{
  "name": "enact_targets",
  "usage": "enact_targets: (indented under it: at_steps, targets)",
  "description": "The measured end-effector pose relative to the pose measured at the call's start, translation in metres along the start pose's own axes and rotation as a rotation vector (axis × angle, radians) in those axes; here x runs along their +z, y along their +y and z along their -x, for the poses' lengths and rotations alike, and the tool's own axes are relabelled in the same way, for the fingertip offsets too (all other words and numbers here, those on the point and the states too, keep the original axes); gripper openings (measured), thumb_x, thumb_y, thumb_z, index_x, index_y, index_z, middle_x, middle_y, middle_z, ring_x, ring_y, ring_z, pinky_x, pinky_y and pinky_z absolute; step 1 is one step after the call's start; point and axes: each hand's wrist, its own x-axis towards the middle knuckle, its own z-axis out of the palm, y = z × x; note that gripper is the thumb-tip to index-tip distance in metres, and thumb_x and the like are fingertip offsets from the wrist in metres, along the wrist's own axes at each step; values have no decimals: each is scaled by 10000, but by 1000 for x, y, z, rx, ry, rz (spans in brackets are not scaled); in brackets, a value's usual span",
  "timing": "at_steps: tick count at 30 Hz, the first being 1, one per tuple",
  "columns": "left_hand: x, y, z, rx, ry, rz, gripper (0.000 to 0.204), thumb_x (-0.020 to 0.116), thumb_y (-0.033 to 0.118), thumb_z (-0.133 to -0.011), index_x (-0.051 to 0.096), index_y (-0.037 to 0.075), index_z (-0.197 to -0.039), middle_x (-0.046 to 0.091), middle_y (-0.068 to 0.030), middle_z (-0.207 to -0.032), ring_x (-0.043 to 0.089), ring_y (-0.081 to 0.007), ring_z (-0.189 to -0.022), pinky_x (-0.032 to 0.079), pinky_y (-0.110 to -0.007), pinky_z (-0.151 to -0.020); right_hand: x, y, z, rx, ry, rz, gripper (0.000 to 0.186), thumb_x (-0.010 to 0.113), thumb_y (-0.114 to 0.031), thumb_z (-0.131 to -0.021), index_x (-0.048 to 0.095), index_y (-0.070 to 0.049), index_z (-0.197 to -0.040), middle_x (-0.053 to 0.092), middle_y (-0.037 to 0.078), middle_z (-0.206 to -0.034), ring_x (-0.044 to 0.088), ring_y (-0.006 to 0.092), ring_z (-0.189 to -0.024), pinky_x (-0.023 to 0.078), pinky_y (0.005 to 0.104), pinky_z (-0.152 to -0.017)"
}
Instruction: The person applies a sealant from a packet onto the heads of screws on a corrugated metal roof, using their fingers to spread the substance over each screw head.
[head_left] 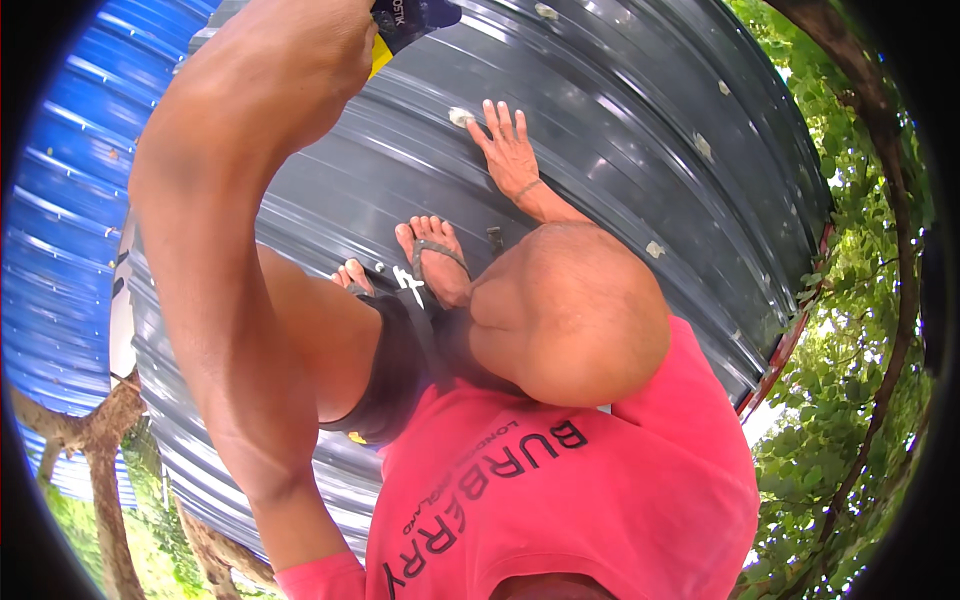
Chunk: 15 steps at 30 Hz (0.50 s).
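Observation:
My left hand [343, 42] is near the top edge, closed on a dark blue and yellow tube-like item [408, 20], mostly cut off by the frame. My right hand [508, 152] lies open with spread fingers on dark grey corrugated metal sheeting [640, 120], its thumb side beside a small whitish patch [460, 117]. My sandaled foot [438, 258] rests on the sheeting below that hand, partly behind my bent knee [565, 310]. A small dark object [494, 238] lies near the foot, too small to make out.
Blue corrugated sheeting [70, 200] runs along the left, with thick branches [95, 450] at the lower left. The grey roof's reddish edge [775, 370] curves down the right side, beside dense foliage [860, 420] and a long branch [890, 180]. More whitish patches dot the grey sheets.

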Motion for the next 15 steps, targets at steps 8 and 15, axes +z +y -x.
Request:
enact_targets:
  at_steps: [8, 15]
  targets:
    - [1, 13, -4, -71, -16, -63, 229, 456, 106, -973, 616, -53, -1015, 681, -265, -920, 663, -419, -897, 519, -483, -793, 1, -1, -17, -24, 64, -67, 570, 530, -106, -948, 441, -210, -1501, 335, 203, -1586, 294, 378, -1473, 218, 566, -1187]
    - [1, 10, -7, -72, -20, -46, 226, 470, 108, -968, 616, -59, -1013, 682, -274, -930, 666, -421, -910, 522, -486, -801, 2, 2, -15, 6, 86, -174, 563, 542, -97, -935, 464, -223, -1478, 355, 200, -1567, 304, 375, -1462, 228, 575, -1176]
